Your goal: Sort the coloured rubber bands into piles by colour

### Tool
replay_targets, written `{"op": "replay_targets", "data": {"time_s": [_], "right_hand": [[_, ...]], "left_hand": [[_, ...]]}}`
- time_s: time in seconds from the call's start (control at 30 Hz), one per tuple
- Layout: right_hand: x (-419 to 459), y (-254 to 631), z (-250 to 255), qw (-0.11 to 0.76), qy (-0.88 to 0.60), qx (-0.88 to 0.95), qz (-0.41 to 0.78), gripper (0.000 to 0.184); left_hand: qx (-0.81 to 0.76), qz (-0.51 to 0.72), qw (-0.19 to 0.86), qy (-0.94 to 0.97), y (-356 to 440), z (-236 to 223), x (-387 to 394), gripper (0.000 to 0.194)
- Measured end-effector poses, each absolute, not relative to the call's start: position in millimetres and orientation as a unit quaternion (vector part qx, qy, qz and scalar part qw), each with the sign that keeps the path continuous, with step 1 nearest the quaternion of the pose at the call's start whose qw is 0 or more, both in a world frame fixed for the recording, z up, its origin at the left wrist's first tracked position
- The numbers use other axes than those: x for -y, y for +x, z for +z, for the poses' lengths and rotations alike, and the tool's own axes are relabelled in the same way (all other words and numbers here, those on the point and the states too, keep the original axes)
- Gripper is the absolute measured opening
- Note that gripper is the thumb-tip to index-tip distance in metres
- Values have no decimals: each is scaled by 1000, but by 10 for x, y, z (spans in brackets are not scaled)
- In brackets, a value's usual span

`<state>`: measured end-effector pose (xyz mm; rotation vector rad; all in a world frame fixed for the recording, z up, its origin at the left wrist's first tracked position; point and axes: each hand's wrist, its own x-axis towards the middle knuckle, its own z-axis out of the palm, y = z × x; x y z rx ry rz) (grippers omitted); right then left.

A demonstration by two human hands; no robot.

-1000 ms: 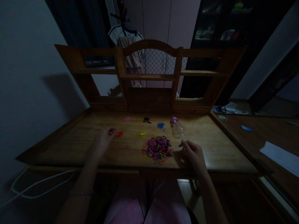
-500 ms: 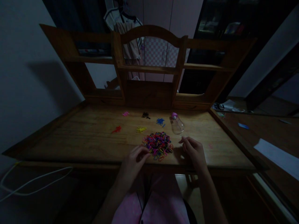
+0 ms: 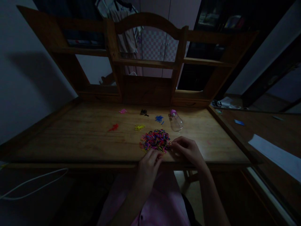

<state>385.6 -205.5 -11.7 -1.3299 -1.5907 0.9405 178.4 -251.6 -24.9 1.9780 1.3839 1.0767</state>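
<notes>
— Two hands at the heap now?

— Yes. A second ago my left hand (image 3: 148,163) was over by the red bands (image 3: 114,127); now it is at the near edge of the mixed heap (image 3: 155,140), and my right hand (image 3: 188,149) has come in at its right edge. So the handling is at the heap, from two sides.

— Holding anything?

— I can't tell. My fingertips are drawn narrow on both hands, with reddish bits close by, but whether any is pinched doesn't show.

— Which way does the heap point?

— No one way: it sits roundish near the front of the table (image 3: 89,138), loops lying every direction. The bottle (image 3: 176,123) has a clear long axis, its cap (image 3: 173,111) away from me, slightly left.
</notes>
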Motion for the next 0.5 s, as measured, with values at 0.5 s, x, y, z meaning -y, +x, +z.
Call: {"op": "replay_targets", "data": {"time_s": [0.5], "right_hand": [[2055,3810,-103,358,-495,739,286,18]], "left_hand": [[-489,423,207,734,1752,-291,2479,15]]}}
